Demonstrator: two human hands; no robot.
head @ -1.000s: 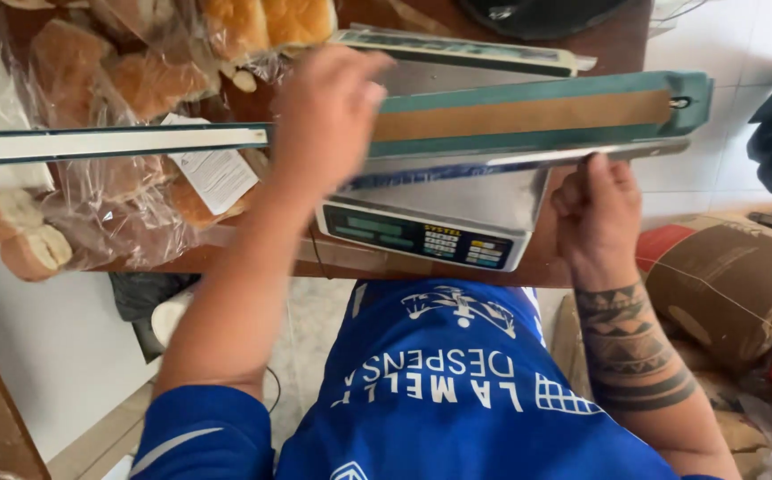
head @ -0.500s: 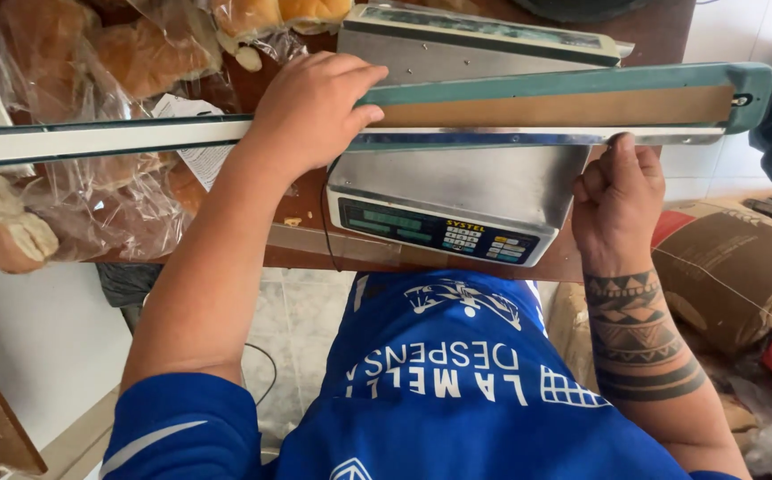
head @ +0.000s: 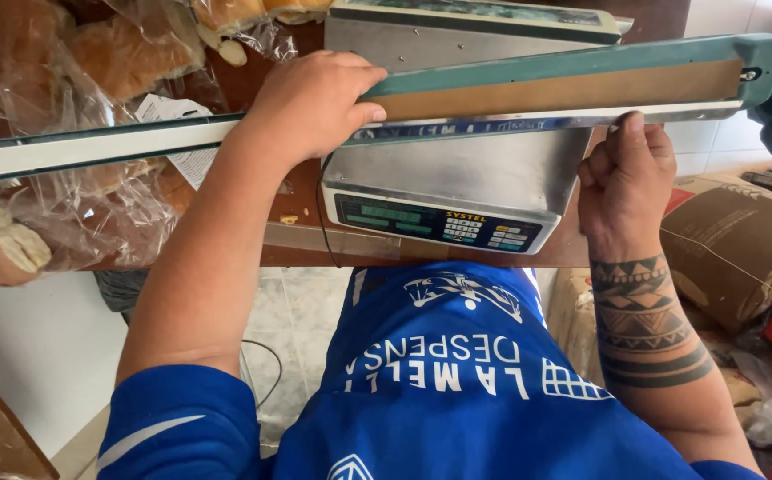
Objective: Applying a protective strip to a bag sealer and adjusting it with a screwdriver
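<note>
The sealer bar (head: 564,84) ran left to right under both hands; the left hand (head: 310,107) pressed on top, fingers together, while the right hand (head: 622,178) gripped its near edge.

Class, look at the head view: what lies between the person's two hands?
In the head view, between the left hand and the right hand run the sealer's long green bar and the scale's steel platform.

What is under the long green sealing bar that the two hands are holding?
Under the green sealing bar sits a steel weighing scale on the wooden table. Left hand presses on the bar; right hand grips its lower edge. The scale's upper platform is partly covered.
</note>
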